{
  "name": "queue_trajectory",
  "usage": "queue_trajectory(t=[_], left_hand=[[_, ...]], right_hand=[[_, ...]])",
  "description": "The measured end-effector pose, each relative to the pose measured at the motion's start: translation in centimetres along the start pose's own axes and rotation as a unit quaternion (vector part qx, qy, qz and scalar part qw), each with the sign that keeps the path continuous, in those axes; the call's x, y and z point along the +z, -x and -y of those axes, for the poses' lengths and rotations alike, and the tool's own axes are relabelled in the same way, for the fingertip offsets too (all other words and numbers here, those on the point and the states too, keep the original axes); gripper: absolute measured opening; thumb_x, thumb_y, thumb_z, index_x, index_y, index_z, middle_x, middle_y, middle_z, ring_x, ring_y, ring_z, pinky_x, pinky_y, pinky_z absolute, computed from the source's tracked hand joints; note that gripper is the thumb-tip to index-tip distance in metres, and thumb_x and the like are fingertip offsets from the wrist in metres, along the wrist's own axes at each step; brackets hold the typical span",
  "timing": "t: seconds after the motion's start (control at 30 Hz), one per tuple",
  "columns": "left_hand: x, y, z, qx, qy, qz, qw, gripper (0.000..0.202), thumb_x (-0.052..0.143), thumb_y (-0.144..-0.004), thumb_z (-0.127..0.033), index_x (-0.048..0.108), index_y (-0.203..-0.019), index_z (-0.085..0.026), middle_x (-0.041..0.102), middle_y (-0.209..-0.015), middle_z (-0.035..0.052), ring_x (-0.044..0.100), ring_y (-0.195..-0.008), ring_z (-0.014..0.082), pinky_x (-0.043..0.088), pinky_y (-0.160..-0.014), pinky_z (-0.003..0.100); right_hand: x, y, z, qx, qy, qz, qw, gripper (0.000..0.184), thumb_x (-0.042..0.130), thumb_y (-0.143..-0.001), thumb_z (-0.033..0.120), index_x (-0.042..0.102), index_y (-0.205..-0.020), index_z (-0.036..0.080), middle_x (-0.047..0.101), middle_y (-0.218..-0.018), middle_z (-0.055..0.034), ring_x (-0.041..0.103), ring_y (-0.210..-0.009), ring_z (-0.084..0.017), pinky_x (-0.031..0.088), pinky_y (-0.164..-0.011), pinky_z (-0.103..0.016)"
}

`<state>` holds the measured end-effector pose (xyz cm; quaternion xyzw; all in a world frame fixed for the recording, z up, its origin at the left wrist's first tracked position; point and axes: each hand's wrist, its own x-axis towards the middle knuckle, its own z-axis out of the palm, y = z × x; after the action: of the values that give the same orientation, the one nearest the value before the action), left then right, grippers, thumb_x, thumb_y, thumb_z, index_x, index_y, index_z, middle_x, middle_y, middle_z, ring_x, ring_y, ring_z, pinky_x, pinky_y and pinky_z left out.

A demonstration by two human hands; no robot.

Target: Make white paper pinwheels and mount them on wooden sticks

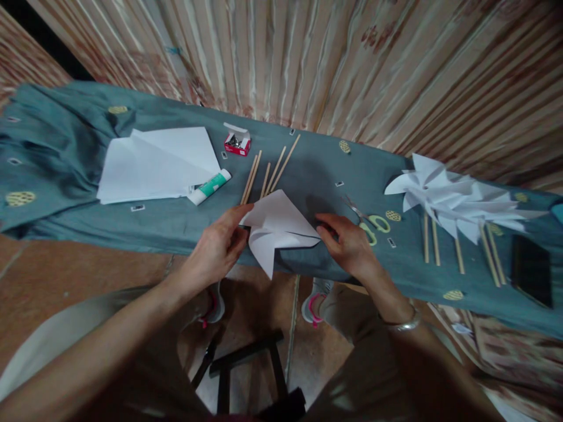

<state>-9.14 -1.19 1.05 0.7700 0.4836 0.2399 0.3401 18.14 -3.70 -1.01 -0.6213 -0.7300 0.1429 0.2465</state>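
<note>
Between my hands is a white paper pinwheel [281, 220], partly folded, with one point hanging past the table's front edge. My left hand [222, 243] pinches its left corner between thumb and fingers. On the other side, my right hand [347, 243] has its fingertips closed at the right corner of the paper. Several wooden sticks [277, 170] lie just behind the pinwheel, some partly covered by it. Scissors [369, 225] with yellow-green handles rest beside my right hand.
A stack of white paper [160, 164] lies at left, with a glue stick [210, 186] at its corner. Behind stands an opened red box [237, 140] of small metal pieces. Several finished pinwheels [457, 196] on sticks and a dark phone [531, 271] are at right.
</note>
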Motion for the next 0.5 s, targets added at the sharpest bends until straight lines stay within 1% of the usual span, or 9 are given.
queue_trajectory(t=[0.07, 0.1, 0.13, 0.17, 0.27, 0.3, 0.4, 0.43, 0.5], left_hand=[[0.3, 0.2, -0.3, -0.038, 0.061, 0.013, 0.997, 0.047, 0.039, -0.089, -0.024, 0.042, -0.135, -0.012, 0.065, -0.107, 0.0122, 0.064, -0.08, 0.019, 0.053, -0.074, 0.034], [0.4, 0.2, -0.5, -0.048, 0.081, 0.018, 0.995, 0.047, 0.039, -0.09, -0.026, 0.041, -0.135, -0.013, 0.066, -0.105, 0.0119, 0.065, -0.079, 0.0191, 0.053, -0.073, 0.034], [0.5, 0.2, -0.6, -0.051, 0.095, 0.019, 0.994, 0.047, 0.039, -0.091, -0.028, 0.041, -0.136, -0.014, 0.066, -0.108, 0.0125, 0.065, -0.081, 0.0195, 0.054, -0.072, 0.034], [0.7, 0.2, -0.7, -0.048, 0.104, 0.018, 0.993, 0.048, 0.042, -0.09, -0.03, 0.04, -0.136, -0.015, 0.064, -0.115, 0.0135, 0.065, -0.084, 0.02, 0.054, -0.073, 0.034], [1.2, 0.0, -0.7, -0.014, 0.104, 0.013, 0.994, 0.054, 0.052, -0.087, -0.03, 0.038, -0.137, -0.017, 0.049, -0.137, 0.016, 0.063, -0.098, 0.0226, 0.054, -0.081, 0.037], [1.5, -0.2, -0.6, 0.004, 0.096, 0.011, 0.995, 0.055, 0.052, -0.086, -0.028, 0.037, -0.138, -0.018, 0.047, -0.139, 0.016, 0.062, -0.103, 0.0237, 0.053, -0.085, 0.04], [2.2, -1.3, -0.4, 0.061, 0.062, -0.003, 0.996, 0.056, 0.051, -0.084, -0.019, 0.037, -0.138, -0.018, 0.046, -0.14, 0.0143, 0.054, -0.118, 0.0259, 0.046, -0.099, 0.045], [2.5, -1.8, -0.3, 0.076, 0.052, -0.007, 0.996, 0.057, 0.051, -0.083, -0.018, 0.038, -0.138, -0.019, 0.046, -0.141, 0.0134, 0.05, -0.123, 0.0258, 0.043, -0.103, 0.045], [3.0, -2.9, -0.3, 0.093, 0.038, -0.007, 0.995, 0.06, 0.051, -0.08, -0.015, 0.038, -0.138, -0.02, 0.045, -0.142, 0.0115, 0.045, -0.129, 0.0246, 0.036, -0.109, 0.045]], right_hand=[[0.2, 0.1, 0.1, -0.029, -0.01, 0.017, 0.999, 0.03, 0.048, -0.088, 0.024, 0.064, -0.114, 0.019, 0.069, -0.11, -0.0102, 0.064, -0.099, -0.025, 0.05, -0.088, -0.04], [0.3, 0.2, 0.2, -0.037, -0.014, 0.028, 0.999, 0.03, 0.047, -0.089, 0.023, 0.064, -0.113, 0.019, 0.07, -0.109, -0.0096, 0.064, -0.1, -0.025, 0.05, -0.089, -0.04], [0.3, 0.3, 0.3, -0.04, -0.018, 0.038, 0.998, 0.029, 0.046, -0.09, 0.022, 0.064, -0.112, 0.019, 0.07, -0.108, -0.0089, 0.064, -0.098, -0.024, 0.05, -0.088, -0.039], [0.3, 0.5, 0.4, -0.039, -0.022, 0.046, 0.998, 0.028, 0.045, -0.09, 0.021, 0.065, -0.11, 0.02, 0.071, -0.106, -0.0081, 0.065, -0.096, -0.023, 0.051, -0.087, -0.038], [-0.1, 1.2, 0.6, -0.03, -0.043, 0.055, 0.997, 0.026, 0.046, -0.09, 0.02, 0.067, -0.105, 0.02, 0.072, -0.101, -0.0069, 0.067, -0.091, -0.021, 0.052, -0.084, -0.035], [-0.3, 1.5, 0.5, -0.027, -0.051, 0.056, 0.997, 0.025, 0.046, -0.089, 0.02, 0.067, -0.104, 0.02, 0.072, -0.1, -0.0068, 0.067, -0.09, -0.02, 0.052, -0.084, -0.034], [-1.1, 2.2, 0.1, -0.008, -0.062, 0.06, 0.996, 0.025, 0.048, -0.088, 0.02, 0.067, -0.104, 0.02, 0.073, -0.097, -0.0061, 0.068, -0.086, -0.019, 0.054, -0.08, -0.033], [-1.4, 2.4, -0.1, -0.002, -0.061, 0.058, 0.996, 0.026, 0.049, -0.087, 0.02, 0.066, -0.107, 0.02, 0.072, -0.099, -0.0065, 0.068, -0.087, -0.02, 0.054, -0.08, -0.034], [-1.9, 2.7, -0.6, -0.005, -0.052, 0.049, 0.997, 0.033, 0.053, -0.085, 0.02, 0.062, -0.116, 0.02, 0.068, -0.111, -0.0087, 0.066, -0.098, -0.022, 0.053, -0.088, -0.04]])
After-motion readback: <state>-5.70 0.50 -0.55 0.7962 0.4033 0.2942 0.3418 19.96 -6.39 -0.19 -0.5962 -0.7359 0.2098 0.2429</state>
